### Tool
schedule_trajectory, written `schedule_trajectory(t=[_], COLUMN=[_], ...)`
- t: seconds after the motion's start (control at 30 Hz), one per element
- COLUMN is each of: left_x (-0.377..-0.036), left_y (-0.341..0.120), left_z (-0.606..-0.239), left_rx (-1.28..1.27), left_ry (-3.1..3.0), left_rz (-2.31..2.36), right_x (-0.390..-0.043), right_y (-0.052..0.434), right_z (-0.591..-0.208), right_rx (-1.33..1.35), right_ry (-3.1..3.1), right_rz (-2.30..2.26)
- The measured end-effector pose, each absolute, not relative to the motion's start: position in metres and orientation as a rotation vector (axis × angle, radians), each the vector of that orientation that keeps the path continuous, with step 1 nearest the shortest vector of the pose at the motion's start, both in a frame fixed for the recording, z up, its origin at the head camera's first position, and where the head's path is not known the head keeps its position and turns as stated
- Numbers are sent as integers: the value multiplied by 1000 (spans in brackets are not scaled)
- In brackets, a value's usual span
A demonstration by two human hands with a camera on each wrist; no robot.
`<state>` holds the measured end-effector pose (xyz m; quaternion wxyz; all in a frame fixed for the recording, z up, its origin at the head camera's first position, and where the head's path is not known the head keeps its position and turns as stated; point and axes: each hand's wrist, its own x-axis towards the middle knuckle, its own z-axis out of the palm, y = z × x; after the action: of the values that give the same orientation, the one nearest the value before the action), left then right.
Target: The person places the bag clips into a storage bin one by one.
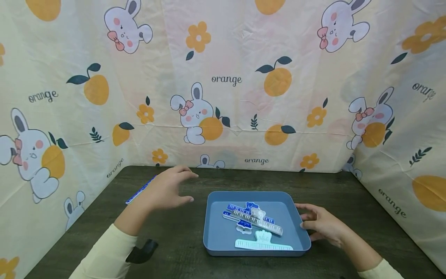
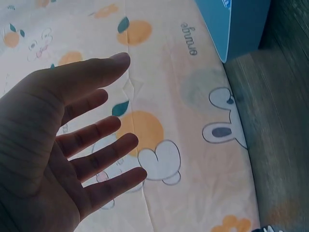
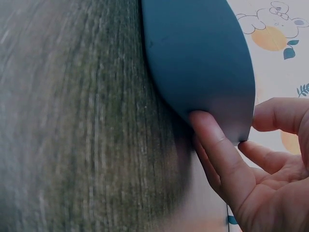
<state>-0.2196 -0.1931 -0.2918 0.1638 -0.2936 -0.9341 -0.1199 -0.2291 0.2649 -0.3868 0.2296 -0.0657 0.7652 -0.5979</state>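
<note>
My right hand [image 1: 322,224] grips the right side of a blue-grey tray [image 1: 214,248]. In the right wrist view, its fingers [image 3: 212,133] lie on the outer wall and the thumb is at the rim. Inside the tray, blue and silver ruler clips overlap in a pile, a silver clip [image 1: 256,222] across the top. A mint green ruler clip [image 1: 263,244] lies apart from them near the front wall. My left hand [image 1: 167,190] hovers left of the tray, fingers spread and holding nothing. Beyond its wrist lies a blue ruler-marked strip [image 1: 139,190], partly hidden by the hand.
The dark wooden table [image 1: 181,240] carries the tray. A patterned cloth [image 1: 237,104] hangs behind it and along both sides, right at the table's edges. A black band [image 1: 143,252] shows by the left sleeve.
</note>
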Motion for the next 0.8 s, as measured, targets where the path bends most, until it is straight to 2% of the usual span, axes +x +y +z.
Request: schedule_trajectory(t=[0.8], left_x=[-230], left_y=[-240], left_z=[-304], left_rx=[-575], left_ry=[-2741], left_rz=[-341], right_x=[-228], right_y=[265], right_z=[-386], right_rx=[-205], right_ry=[2097], right_rz=[-1642])
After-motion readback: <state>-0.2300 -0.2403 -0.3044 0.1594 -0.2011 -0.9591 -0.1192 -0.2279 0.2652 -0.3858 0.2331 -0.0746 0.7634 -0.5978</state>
